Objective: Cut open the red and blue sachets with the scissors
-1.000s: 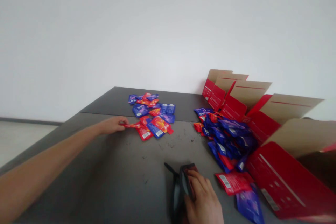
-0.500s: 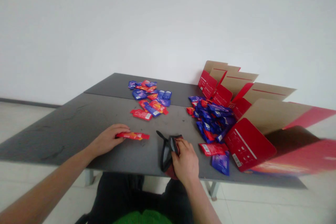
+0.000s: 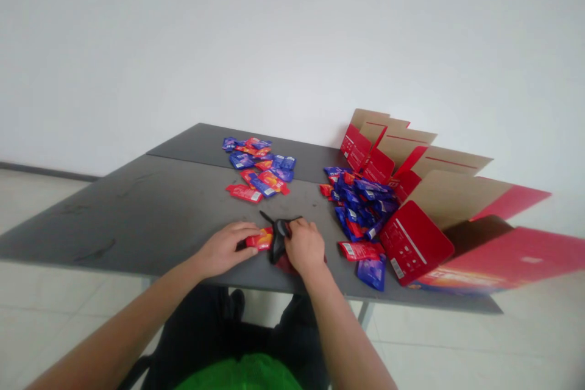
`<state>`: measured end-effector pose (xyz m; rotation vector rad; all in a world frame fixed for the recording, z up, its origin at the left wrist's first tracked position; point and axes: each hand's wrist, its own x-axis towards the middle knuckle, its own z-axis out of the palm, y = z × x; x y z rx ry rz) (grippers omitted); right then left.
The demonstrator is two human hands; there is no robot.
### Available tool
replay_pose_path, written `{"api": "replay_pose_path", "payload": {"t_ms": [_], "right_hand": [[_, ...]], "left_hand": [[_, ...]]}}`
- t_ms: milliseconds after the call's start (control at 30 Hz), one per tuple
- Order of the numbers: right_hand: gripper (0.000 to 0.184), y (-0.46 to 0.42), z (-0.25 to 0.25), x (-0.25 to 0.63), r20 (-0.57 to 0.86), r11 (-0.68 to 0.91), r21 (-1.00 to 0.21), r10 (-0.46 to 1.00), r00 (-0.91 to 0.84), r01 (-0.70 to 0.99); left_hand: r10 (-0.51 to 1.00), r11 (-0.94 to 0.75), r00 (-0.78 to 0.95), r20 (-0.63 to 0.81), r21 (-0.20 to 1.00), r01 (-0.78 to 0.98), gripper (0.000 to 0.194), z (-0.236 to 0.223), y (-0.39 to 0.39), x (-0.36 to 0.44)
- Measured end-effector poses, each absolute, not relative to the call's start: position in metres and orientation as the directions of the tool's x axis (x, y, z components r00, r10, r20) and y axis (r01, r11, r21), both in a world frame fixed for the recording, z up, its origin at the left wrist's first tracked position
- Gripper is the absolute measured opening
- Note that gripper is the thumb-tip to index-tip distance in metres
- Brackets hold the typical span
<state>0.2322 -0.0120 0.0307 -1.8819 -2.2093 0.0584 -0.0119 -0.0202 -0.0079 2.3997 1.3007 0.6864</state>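
My left hand (image 3: 223, 250) is shut on a red and orange foil sachet (image 3: 259, 239), pinching it just left of a black strapped pouch (image 3: 278, 244). My right hand (image 3: 305, 247) grips that pouch, with its fingers over the black material. A red piece (image 3: 287, 265) shows beneath the pouch, mostly hidden by my right hand. Both hands are close together near the front edge of the dark grey table (image 3: 137, 207).
Loose blue and red sachets (image 3: 256, 167) lie in a scattered group at the far middle of the table. A bigger heap (image 3: 361, 207) lies to the right, next to several open red cartons (image 3: 414, 237) with tan flaps.
My left hand has slid right with the sachet, bringing it against the black pouch. My right hand has moved slightly left, and the view has shifted, with the table sitting a little higher.
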Motion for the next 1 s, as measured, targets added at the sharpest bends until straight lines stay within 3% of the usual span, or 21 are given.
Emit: {"api": "replay_pose_path", "payload": {"t_ms": [100, 267, 333, 533, 600, 700, 800, 1000], "right_hand": [[0.013, -0.011, 0.049, 0.241, 0.178, 0.141, -0.178, 0.978, -0.109, 0.974], [0.020, -0.024, 0.048, 0.193, 0.292, 0.528, -0.269, 0.842, -0.454, 0.806], [0.016, -0.021, 0.037, 0.191, 0.255, 0.560, -0.286, 0.827, -0.501, 0.778], [0.019, 0.008, 0.044, 0.238, 0.142, 0.215, -0.207, 0.972, -0.188, 0.954], [0.019, 0.002, 0.051, 0.228, 0.216, 0.267, -0.211, 0.951, -0.222, 0.940], [0.016, -0.017, 0.045, 0.189, 0.319, 0.520, -0.252, 0.841, -0.438, 0.816], [0.009, -0.022, 0.028, 0.176, 0.261, 0.505, -0.291, 0.859, -0.440, 0.813], [0.015, 0.010, 0.033, 0.234, 0.165, 0.144, -0.232, 0.981, -0.107, 0.962]], "left_hand": [[0.861, -0.506, 0.449, 0.238, 0.481, 0.716, 0.047, -0.013, -0.019, -0.014], [0.850, -0.522, 0.470, 0.239, 0.509, 0.684, 0.034, -0.009, -0.019, -0.008], [0.847, -0.527, 0.467, 0.253, 0.512, 0.678, 0.036, -0.007, -0.020, -0.007], [0.895, -0.443, 0.397, 0.202, 0.503, 0.742, 0.053, -0.011, -0.022, -0.011], [0.894, -0.446, 0.398, 0.206, 0.508, 0.737, 0.049, -0.014, -0.021, -0.012], [0.874, -0.479, 0.441, 0.204, 0.520, 0.707, 0.036, -0.014, -0.019, -0.011], [0.871, -0.484, 0.449, 0.201, 0.517, 0.707, 0.036, -0.011, -0.019, -0.010], [0.908, -0.418, 0.370, 0.196, 0.488, 0.766, 0.054, -0.010, -0.022, -0.011]]}}
